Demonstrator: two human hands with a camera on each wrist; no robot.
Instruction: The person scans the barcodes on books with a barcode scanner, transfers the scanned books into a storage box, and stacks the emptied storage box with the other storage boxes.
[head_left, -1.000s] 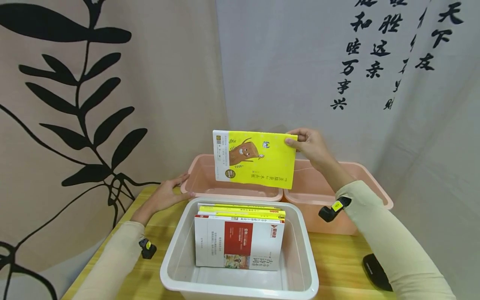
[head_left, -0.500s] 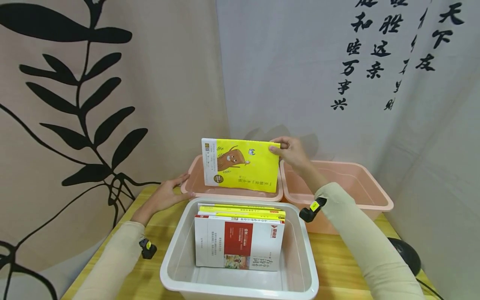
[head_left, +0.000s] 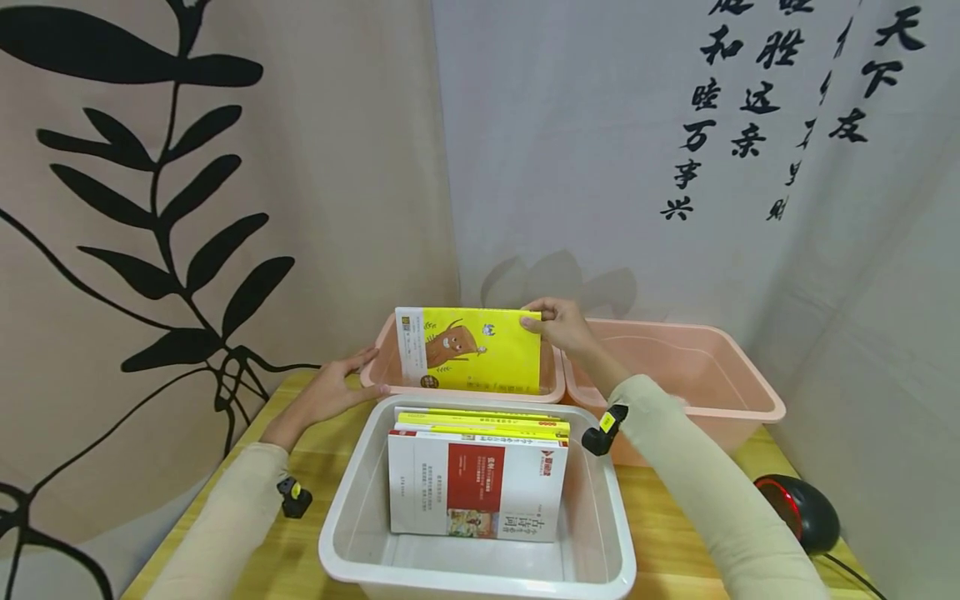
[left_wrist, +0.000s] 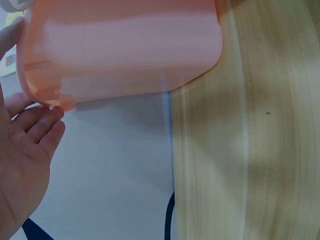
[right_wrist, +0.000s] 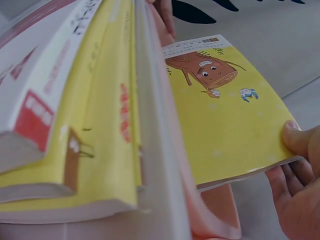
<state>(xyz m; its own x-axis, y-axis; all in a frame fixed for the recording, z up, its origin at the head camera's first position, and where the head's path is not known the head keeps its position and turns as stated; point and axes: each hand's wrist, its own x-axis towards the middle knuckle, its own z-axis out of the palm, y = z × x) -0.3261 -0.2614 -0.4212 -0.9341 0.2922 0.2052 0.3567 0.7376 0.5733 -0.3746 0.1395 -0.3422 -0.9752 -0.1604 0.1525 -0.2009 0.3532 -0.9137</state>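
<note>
My right hand (head_left: 562, 329) pinches a yellow picture book (head_left: 487, 346) at its upper right corner, thumb on the cover and fingers behind. The cover shows a brown cartoon log. The book's lower part is inside the left pink plastic bin (head_left: 381, 354), hidden behind the front rim. My left hand (head_left: 330, 392) grips that bin's left end; in the left wrist view its fingers curl under the rim of the pink bin (left_wrist: 130, 50). Nearer to me, a white plastic bin (head_left: 352, 508) holds several upright books, a white-and-red book (head_left: 480, 487) in front and yellow ones behind.
A second pink bin (head_left: 675, 367) stands right of the first, rims close together. A black rounded device (head_left: 798, 512) with a red glow and a cable sits at the right of the wooden table (head_left: 660, 517). Printed curtains (head_left: 360, 167) hang behind the bins.
My right hand has moved left and down with the yellow book, from above the gap between the pink bins into the left one. My left hand has stayed in place.
</note>
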